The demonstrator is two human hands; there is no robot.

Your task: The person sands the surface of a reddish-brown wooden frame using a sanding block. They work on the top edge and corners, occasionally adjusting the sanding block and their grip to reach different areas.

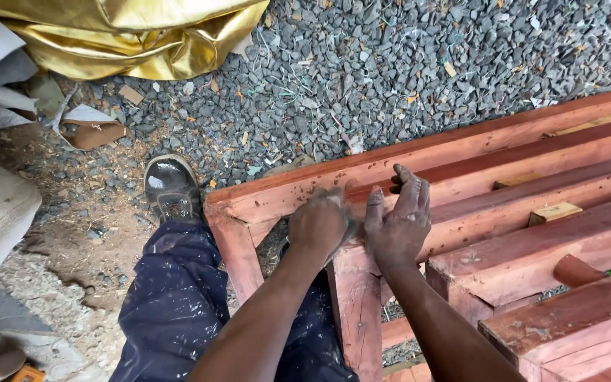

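I see both hands on a reddish wooden frame lying on grey gravel — left hand curled into a fist against the rail, right hand flat, fingers spread — beside a paint-flecked shoe.

Grey gravel ground carries the reddish wooden frame, gold fabric and cardboard scrap.

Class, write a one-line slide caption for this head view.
Both hands, left hand and right hand, press on a reddish wooden frame over gravel.
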